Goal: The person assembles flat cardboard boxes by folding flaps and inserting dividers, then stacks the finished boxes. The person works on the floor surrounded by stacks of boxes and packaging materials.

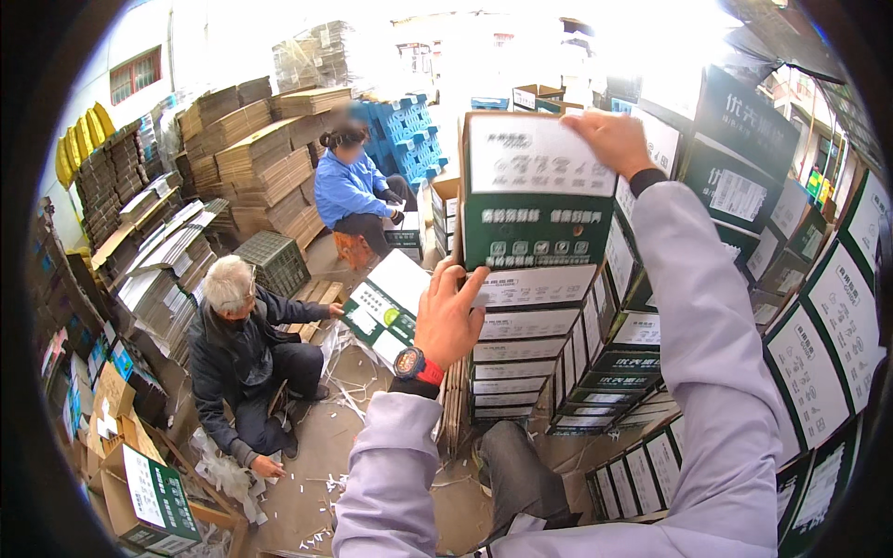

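In front of me a green-and-white cardboard carton [538, 219] sits tilted at the top of a tall stack of similar cartons [512, 358]. My right hand [614, 144] is closed over its upper right edge, thumb on the white panel. Lower down, my left hand [449, 316], with a red-strapped watch at the wrist, has its fingers curled at the carton's bottom left corner. Part of that grip is hidden behind my hand.
A crouching person in dark clothes [244, 349] holds a flat green-and-white carton [381, 305] at left. A person in blue [358, 191] sits farther back. Flat cardboard piles [265, 172], blue pallets [405, 135] and carton stacks [819, 358] surround me; straps and scraps litter the floor.
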A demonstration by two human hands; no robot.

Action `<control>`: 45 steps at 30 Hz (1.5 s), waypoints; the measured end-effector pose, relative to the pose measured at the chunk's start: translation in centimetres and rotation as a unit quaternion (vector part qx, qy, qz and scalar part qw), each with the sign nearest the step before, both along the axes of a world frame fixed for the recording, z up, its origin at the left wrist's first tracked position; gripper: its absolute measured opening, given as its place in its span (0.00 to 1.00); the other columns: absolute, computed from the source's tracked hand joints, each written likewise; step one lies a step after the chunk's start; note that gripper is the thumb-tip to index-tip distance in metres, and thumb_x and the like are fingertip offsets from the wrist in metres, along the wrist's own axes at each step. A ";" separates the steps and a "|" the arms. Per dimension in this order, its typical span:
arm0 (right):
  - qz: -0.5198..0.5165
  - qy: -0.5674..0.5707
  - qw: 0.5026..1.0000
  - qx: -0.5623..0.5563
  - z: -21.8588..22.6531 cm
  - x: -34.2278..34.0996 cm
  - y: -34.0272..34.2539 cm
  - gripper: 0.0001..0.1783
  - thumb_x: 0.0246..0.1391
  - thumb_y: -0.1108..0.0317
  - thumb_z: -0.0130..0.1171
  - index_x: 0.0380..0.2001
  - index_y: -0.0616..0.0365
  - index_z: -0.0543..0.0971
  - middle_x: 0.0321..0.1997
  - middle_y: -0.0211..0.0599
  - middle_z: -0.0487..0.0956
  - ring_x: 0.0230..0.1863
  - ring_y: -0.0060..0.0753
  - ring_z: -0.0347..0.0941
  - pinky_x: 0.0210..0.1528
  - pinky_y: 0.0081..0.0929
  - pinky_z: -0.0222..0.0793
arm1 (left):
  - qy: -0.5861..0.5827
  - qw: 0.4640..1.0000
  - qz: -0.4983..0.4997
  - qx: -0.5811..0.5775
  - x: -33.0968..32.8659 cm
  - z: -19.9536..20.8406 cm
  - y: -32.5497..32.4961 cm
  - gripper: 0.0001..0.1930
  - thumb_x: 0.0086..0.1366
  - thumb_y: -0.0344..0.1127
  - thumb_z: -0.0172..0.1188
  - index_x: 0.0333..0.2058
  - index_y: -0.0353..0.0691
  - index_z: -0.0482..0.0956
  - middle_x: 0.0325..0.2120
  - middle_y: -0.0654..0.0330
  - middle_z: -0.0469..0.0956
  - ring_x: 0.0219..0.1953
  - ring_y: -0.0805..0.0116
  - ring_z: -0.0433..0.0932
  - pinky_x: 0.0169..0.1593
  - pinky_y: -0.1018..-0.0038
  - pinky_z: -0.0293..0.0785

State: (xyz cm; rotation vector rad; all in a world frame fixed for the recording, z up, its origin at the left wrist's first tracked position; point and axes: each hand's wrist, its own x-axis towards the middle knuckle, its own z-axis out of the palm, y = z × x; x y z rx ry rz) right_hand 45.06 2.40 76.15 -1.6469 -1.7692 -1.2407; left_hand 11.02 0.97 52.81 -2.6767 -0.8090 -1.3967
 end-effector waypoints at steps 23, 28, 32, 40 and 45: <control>0.294 0.208 0.862 -0.356 -48.0 -21.5 -4.2 0.12 0.61 0.69 0.61 0.47 0.58 0.84 0.48 0.42 0.83 0.50 0.52 0.79 0.52 0.48 0.75 | -0.061 0.842 0.250 -0.474 -26.4 -41.4 -21.7 0.16 0.71 0.36 0.58 0.51 0.32 0.83 0.48 0.45 0.83 0.52 0.45 0.81 0.58 0.55 0.76; 0.057 0.146 0.885 -0.439 -60.2 -28.0 -1.4 0.15 0.58 0.56 0.67 0.38 0.57 0.86 0.46 0.44 0.81 0.50 0.52 0.76 0.52 0.51 0.72 | -0.090 0.815 0.284 -0.498 -27.9 -38.8 -24.4 0.16 0.70 0.36 0.60 0.52 0.36 0.83 0.48 0.47 0.83 0.51 0.45 0.82 0.56 0.57 0.78; 0.085 -0.013 0.925 -0.371 -61.0 -31.8 -2.0 0.22 0.60 0.48 0.64 0.41 0.58 0.86 0.45 0.39 0.79 0.53 0.44 0.71 0.57 0.44 0.62 | -0.128 0.783 0.293 -0.534 -29.7 -39.4 -24.5 0.16 0.71 0.37 0.60 0.53 0.35 0.83 0.48 0.47 0.83 0.50 0.45 0.82 0.55 0.58 0.78; 0.063 0.039 0.926 -0.369 -61.9 -35.1 0.1 0.28 0.57 0.62 0.63 0.59 0.62 0.75 0.47 0.38 0.80 0.48 0.40 0.79 0.47 0.41 0.75 | -0.144 0.791 0.258 -0.536 -29.8 -39.1 -24.3 0.17 0.71 0.38 0.59 0.53 0.34 0.82 0.47 0.44 0.84 0.49 0.44 0.83 0.54 0.57 0.78; 0.044 -0.025 0.892 -0.450 -62.8 -35.0 -0.3 0.49 0.52 0.51 0.75 0.70 0.62 0.65 0.52 0.46 0.80 0.47 0.48 0.83 0.46 0.44 0.78 | -0.142 0.788 0.253 -0.544 -29.5 -38.5 -24.2 0.17 0.71 0.39 0.59 0.53 0.35 0.82 0.47 0.44 0.84 0.50 0.43 0.83 0.54 0.56 0.78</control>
